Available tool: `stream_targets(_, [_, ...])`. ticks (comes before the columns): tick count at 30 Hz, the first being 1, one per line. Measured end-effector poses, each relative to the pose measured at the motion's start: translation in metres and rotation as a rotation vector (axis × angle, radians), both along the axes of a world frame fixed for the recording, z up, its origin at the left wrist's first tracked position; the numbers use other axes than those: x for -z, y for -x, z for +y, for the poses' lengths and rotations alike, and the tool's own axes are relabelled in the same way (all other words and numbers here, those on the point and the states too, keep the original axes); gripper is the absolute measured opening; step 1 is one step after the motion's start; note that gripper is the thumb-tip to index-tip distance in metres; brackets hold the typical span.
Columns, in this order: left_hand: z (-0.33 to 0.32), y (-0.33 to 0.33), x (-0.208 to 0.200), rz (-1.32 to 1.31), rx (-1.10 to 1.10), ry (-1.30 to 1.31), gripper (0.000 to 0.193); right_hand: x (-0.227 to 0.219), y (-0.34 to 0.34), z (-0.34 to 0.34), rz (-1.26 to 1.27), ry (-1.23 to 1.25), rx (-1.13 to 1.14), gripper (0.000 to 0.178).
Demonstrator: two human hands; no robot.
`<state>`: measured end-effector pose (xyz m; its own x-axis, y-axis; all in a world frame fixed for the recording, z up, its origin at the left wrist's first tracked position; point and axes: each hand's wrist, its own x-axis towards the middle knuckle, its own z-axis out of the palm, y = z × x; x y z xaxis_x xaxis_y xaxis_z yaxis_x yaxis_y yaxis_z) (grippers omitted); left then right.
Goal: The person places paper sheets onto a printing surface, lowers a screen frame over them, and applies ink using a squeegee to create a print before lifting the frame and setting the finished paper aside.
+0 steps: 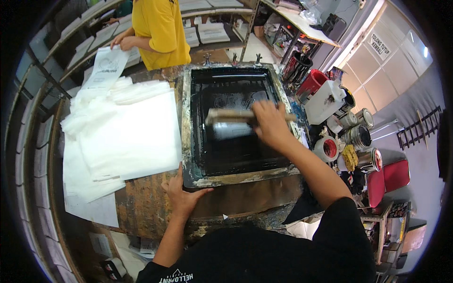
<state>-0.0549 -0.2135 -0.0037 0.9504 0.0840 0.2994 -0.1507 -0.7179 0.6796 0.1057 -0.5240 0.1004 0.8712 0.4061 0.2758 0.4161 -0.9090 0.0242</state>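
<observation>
- Squeegee (236, 116) in play, a wooden-handled bar lying crosswise on the dark mesh, and the right hand (270, 123) is clamped over its right half, fingers curled down around the handle, knuckles up.
- Under those fingers sits the printing screen (188, 141), a paint-crusted frame around a glossy black mesh; the squeegee rides roughly mid-screen, with a pale smear just below its blade.
- Left hand (181, 194) is pressed against the near left corner of the frame, thumb hooked up along the frame's left edge, fingers spread flat on the worn brown table (146, 203). It grips nothing; it braces.
- Left of that thumb, just beside the frame, lies a loose heap of white bags (127, 132), overlapping and slightly fanned.
- Beyond the bags, away from the fingers, another person in a yellow shirt (158, 28) stands at the far edge, both hands near a printed white bag (106, 66).
- Right of the squeegee hand, off the frame, ink clutter: a red tub (312, 82), a white jug (325, 100), several metal tins (357, 136), and an open pot of red ink (328, 148).
</observation>
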Motion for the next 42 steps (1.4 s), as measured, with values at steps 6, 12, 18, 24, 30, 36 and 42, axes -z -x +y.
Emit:
stream_targets(6, [0.010,0.003,0.024,-0.026,0.014,-0.143,0.132,0.056,-0.165,-0.001,-0.292,0.013,-0.003,0.053])
stream_targets(12, [0.009,0.002,0.022,0.021,0.007,-0.171,0.135,0.073,-0.215,0.018,-0.286,0.112,0.013,0.056])
stream_targets(18, [0.009,0.003,0.015,0.072,0.009,-0.204,0.134,0.075,-0.173,0.018,-0.146,0.101,0.015,0.054])
stream_targets(24, [0.005,0.001,0.011,0.119,-0.032,-0.339,0.126,0.078,-0.158,0.023,-0.223,0.085,0.010,0.052])
stream_targets(30, [0.005,0.002,0.015,0.035,-0.032,-0.333,0.123,0.075,-0.101,0.024,-0.179,0.076,0.007,0.037])
stream_targets(36, [0.005,0.006,0.018,0.063,-0.054,-0.291,0.115,0.069,0.024,0.023,-0.084,0.045,0.005,0.025])
stream_targets(42, [0.003,0.005,0.016,0.077,-0.067,-0.222,0.110,0.051,0.110,0.026,0.101,0.101,0.037,0.020])
